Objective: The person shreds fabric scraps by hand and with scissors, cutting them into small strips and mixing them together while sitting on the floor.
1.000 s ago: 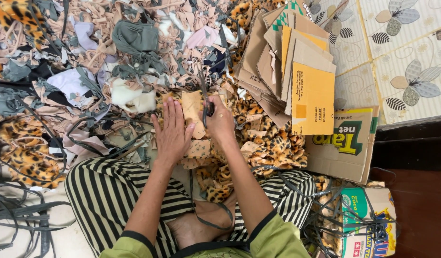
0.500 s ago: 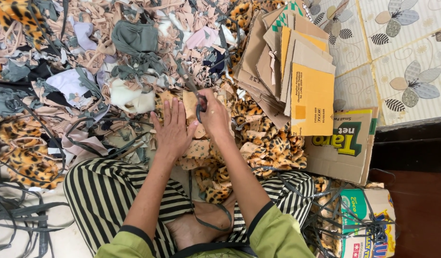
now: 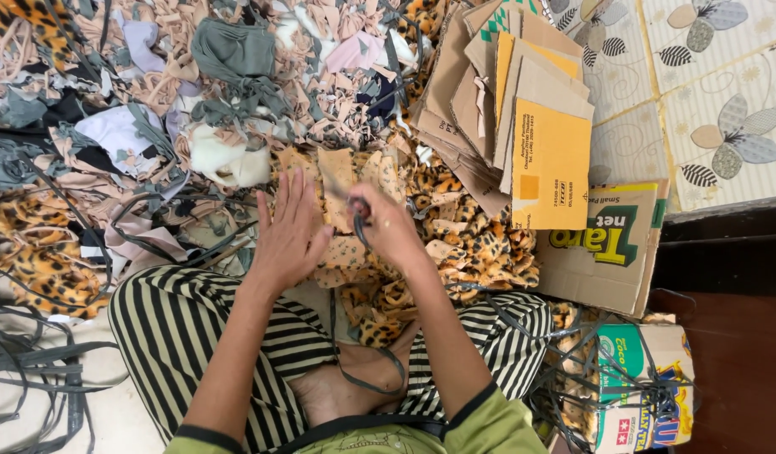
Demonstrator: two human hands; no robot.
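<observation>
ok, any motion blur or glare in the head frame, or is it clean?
Head view: even, soft daylight, no glare or hard shadows. The right hand and the dark tool it grips are motion-smeared; the flat open left hand is slightly soft. The stack of brown cardboard pieces and the heap of fabric scraps stay sharp.

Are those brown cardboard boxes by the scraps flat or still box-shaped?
Flat. The cardboard boxes lie unfolded as overlapping sheets on the patterned floor, beside the fabric scraps; none stands up as a box.
</observation>
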